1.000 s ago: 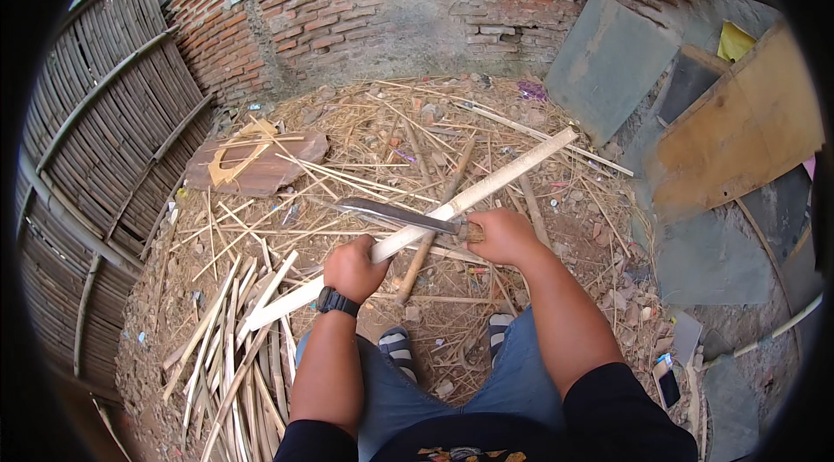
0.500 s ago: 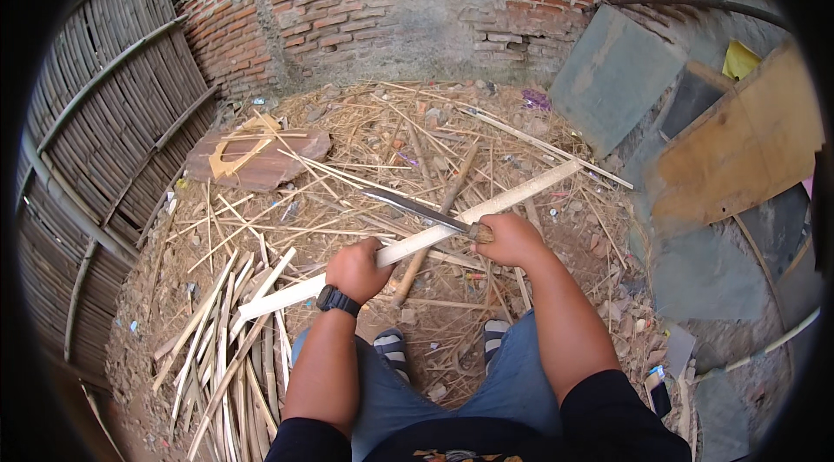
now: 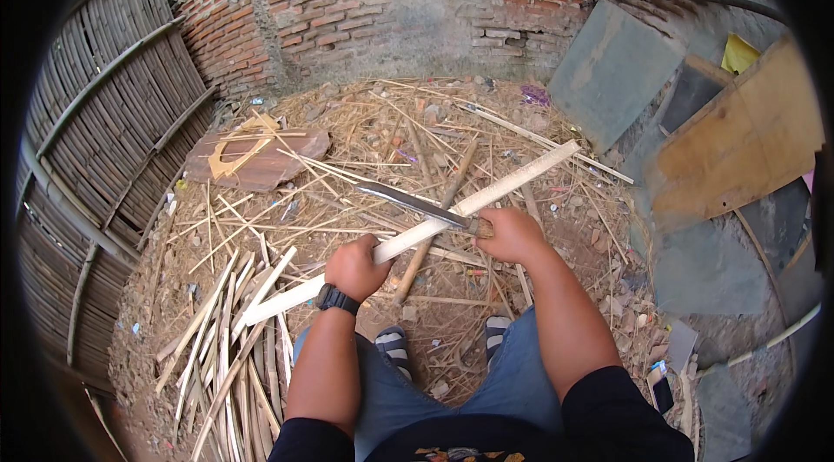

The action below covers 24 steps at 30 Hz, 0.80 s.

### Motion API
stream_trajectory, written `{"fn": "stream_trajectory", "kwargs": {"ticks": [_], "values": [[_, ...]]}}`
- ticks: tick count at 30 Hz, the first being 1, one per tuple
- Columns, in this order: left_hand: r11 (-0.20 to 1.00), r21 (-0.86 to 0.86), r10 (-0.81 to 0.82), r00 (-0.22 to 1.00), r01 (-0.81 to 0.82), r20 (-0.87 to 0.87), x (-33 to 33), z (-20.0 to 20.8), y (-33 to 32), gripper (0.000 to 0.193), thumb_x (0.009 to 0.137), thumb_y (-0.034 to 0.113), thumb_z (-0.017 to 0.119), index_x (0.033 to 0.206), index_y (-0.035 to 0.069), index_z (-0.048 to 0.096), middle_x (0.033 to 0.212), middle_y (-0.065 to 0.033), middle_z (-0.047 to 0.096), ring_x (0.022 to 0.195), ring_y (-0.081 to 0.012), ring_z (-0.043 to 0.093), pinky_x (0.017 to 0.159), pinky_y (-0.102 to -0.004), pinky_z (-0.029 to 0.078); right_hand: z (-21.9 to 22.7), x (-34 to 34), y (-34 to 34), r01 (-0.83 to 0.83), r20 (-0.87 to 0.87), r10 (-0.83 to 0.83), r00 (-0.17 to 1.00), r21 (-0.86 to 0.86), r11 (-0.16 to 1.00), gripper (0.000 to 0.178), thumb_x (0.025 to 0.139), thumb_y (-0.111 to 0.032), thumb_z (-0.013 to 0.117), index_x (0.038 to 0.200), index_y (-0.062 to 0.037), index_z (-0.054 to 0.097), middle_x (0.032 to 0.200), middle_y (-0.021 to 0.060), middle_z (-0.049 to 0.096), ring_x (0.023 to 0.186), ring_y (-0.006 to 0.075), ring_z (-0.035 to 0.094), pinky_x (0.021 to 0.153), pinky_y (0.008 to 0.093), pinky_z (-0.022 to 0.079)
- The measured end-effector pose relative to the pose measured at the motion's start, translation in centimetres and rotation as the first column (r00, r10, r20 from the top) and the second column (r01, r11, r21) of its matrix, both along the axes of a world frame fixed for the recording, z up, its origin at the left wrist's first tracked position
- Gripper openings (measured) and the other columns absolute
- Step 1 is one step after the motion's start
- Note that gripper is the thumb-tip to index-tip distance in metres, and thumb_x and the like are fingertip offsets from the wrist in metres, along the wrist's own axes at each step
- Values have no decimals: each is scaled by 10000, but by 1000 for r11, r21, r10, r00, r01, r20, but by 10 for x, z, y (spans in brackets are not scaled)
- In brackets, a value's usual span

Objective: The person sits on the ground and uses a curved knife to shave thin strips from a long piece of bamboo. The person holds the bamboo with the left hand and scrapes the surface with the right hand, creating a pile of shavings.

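Nearest, at the left, a pile of pale split strips (image 3: 228,349) lies on the littered ground (image 3: 373,332); at the near right is a phone (image 3: 662,392). Beyond the knees, the hands are apart: the left hand (image 3: 356,267) is closed around a long pale strip (image 3: 521,175), which slants from near left to far right. The right hand (image 3: 511,236) grips the handle of a long knife (image 3: 413,203), its blade pointing left across the strip. Farther, at the left, lies a brown board (image 3: 300,145). A brick wall (image 3: 408,10) stands at the far side.
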<state>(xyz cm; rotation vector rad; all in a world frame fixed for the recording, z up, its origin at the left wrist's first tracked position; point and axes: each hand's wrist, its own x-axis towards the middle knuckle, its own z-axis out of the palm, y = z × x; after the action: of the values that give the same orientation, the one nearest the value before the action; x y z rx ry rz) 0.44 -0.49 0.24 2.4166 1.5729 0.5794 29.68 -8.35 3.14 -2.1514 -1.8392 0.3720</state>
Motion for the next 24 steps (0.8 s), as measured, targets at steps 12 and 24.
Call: {"fn": "stream_trajectory", "kwargs": {"ticks": [12, 24], "values": [[997, 11, -75, 997, 75, 2, 0, -8, 1, 272, 818, 340, 794, 940, 103, 739, 867, -177, 757, 827, -395, 738, 758, -502, 595, -7, -10, 1, -21, 40, 22, 999, -22, 1000, 512, 840, -351, 812, 1300, -144, 727, 1148, 163, 758, 1107, 354, 715, 952, 471, 567], [999, 13, -36, 999, 36, 26, -1, -5, 2, 335, 820, 407, 843, 915, 100, 748, 846, -176, 755, 817, -388, 739, 741, -490, 591, 6, 10, -6, 132, 9, -132, 991, -8, 991, 459, 830, -354, 820, 1237, -155, 743, 1139, 144, 760, 1088, 354, 717, 924, 484, 573]]}}
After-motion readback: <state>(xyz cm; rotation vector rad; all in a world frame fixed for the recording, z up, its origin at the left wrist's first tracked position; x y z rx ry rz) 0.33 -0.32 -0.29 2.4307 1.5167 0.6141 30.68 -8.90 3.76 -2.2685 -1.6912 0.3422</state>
